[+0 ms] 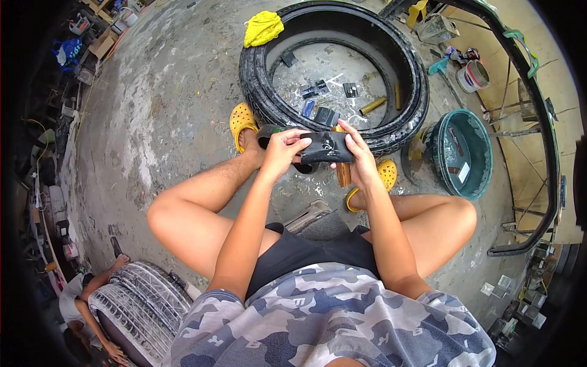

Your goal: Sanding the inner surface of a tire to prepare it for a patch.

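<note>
A black, rubber-like strip [325, 148] with pale marks on its face is stretched between my two hands. My left hand [286, 150] pinches its left end, thumb on top. At the right end, my right hand [362, 155] is closed on the same strip. An amber-brown tube [344, 175] passes behind the strip by my right hand; whether those fingers also grip it I cannot tell. Just ahead lies a big black tyre [257, 73]. Inside its ring are several dark flat pieces [315, 89] and a brass-coloured tube [373, 106].
A yellow cloth [263, 29] hangs on the tyre's far left rim. To the right stand a teal tub [485, 153] holding small items, a white bucket [474, 76] and a black curved frame [546, 110]. Behind on the left, another person [78, 306] bends beside stacked tyres [147, 300].
</note>
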Motion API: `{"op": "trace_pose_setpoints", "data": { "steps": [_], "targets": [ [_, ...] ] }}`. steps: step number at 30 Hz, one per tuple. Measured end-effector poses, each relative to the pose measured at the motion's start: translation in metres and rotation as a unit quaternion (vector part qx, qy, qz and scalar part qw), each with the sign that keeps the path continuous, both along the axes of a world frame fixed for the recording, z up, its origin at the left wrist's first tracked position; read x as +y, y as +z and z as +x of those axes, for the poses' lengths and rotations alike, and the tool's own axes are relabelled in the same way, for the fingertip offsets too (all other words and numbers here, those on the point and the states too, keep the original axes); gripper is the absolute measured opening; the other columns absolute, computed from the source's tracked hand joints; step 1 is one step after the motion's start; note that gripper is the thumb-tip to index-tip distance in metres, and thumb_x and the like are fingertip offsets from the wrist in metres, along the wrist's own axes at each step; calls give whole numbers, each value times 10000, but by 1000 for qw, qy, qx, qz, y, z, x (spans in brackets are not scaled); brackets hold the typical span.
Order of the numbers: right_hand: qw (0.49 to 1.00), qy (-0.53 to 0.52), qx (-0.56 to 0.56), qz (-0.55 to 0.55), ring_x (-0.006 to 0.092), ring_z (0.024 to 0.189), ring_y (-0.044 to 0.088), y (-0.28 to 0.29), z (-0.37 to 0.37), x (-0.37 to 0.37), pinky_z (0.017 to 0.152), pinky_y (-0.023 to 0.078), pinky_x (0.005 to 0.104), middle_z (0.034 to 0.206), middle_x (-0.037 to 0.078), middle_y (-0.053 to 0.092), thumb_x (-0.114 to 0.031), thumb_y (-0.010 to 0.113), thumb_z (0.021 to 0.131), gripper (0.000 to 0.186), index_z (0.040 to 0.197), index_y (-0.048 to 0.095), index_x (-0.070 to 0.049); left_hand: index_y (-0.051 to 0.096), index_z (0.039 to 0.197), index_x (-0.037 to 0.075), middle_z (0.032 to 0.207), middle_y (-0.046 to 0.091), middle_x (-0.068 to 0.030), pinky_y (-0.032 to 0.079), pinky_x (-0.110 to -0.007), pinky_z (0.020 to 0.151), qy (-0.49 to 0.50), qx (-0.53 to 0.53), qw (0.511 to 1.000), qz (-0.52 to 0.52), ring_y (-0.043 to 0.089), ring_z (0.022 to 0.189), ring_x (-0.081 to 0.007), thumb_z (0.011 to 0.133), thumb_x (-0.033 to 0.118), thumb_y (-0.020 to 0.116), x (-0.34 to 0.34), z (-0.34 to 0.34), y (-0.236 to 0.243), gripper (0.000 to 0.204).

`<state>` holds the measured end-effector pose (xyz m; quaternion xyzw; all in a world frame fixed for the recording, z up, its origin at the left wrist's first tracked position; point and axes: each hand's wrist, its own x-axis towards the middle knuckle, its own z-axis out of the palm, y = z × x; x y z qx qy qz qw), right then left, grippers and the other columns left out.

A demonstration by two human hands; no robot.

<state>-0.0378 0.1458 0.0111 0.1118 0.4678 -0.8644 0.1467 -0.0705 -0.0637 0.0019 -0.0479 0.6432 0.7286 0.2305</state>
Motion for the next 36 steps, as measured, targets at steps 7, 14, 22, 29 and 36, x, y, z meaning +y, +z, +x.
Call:
{"op": "trace_pose_setpoints", "data": {
  "steps": [7,14,22,29,36],
  "targets": [
    [986,46,-28,-159,256,1031,614,-23,11,-6,823,539,450,1225,107,605,-513,568,939,648,1396,428,-76,649,1181,22,961,671,-38,593,-259,654,53,-43,993,97,661,843,-100,931,92,636,13,5,5,260],
    [991,46,-22,-127,223,1015,629,-23,17,-16,792,548,377,1148,117,632,-332,713,891,530,1274,537,-11,664,1213,79,909,559,5,561,-213,631,39,91,995,19,612,784,-77,909,32,638,22,8,-8,309],
    [990,90,-96,42,159,660,592,-16,18,-16,586,507,302,796,72,622,-542,630,900,519,1011,635,-35,728,1136,128,798,516,13,481,-217,593,44,113,992,-23,535,675,-54,878,39,667,27,11,-17,280],
    [989,35,-102,96,137,629,587,-20,15,-22,475,472,280,753,50,612,-668,472,926,645,1015,634,-50,732,1111,104,756,538,2,463,-221,616,68,147,985,-59,539,668,-61,858,44,683,36,15,-23,264],
    [995,39,-92,-29,163,719,581,-27,22,-24,563,475,302,893,73,625,-672,440,931,652,1156,565,-73,726,1111,83,804,586,-16,490,-224,599,92,136,986,-25,565,675,-61,870,43,673,40,17,-19,250]
  ]
}}
